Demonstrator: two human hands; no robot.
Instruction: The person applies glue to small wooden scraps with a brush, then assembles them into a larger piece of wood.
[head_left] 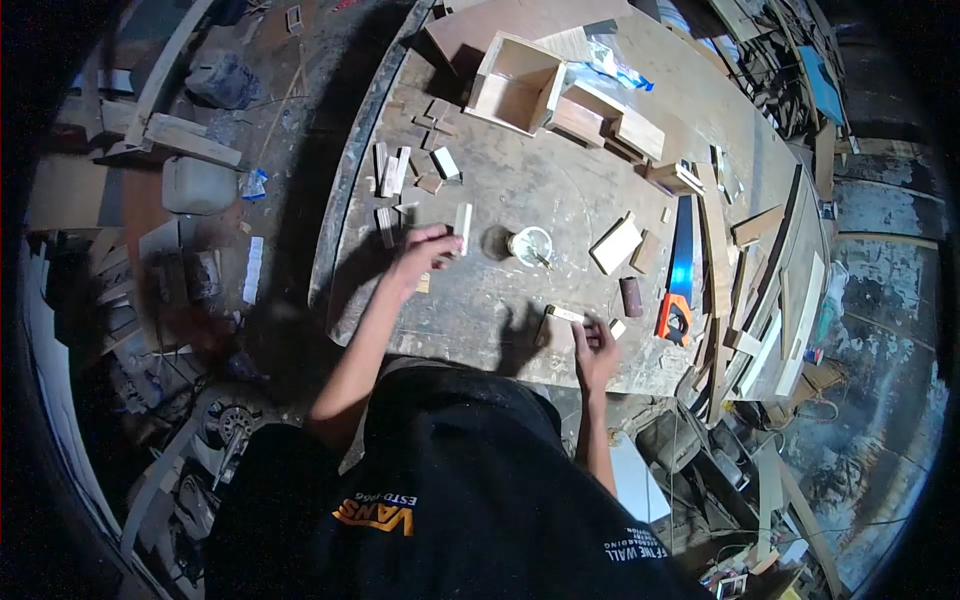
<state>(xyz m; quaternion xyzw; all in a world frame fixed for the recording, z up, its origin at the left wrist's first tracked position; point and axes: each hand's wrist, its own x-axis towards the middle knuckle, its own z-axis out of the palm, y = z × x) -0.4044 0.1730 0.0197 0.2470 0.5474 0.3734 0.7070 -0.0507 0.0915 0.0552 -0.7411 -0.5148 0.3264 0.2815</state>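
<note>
A: Which pieces are being handled?

B: Two pale pieces of wood. A short block (464,222) is being held on end over the left part of the table (460,318) by the left hand (430,252). A slim strip (565,314) is being held near the table's front edge by the right hand (597,352).

A: And how are the fingers being set?

B: On the left, the block is being pinched between thumb and fingers at its lower end. On the right, the strip is being clamped by thumb and fingertips at one end; whether the light bit beyond them is being joined to it cannot be told.

A: What is being passed over between the hands?

B: A white cup (530,246) is being left standing there, with a thin stick (543,262) being propped inside it.

A: And farther out?

B: Beyond the left hand, space is being taken up by small wooden pieces (390,172). To the right of the cup, a pale board (615,244) is being seen near a dark brown roll (630,297), and then an orange-handled saw (683,255). The far side is being occupied by an open wooden box (515,82).
</note>
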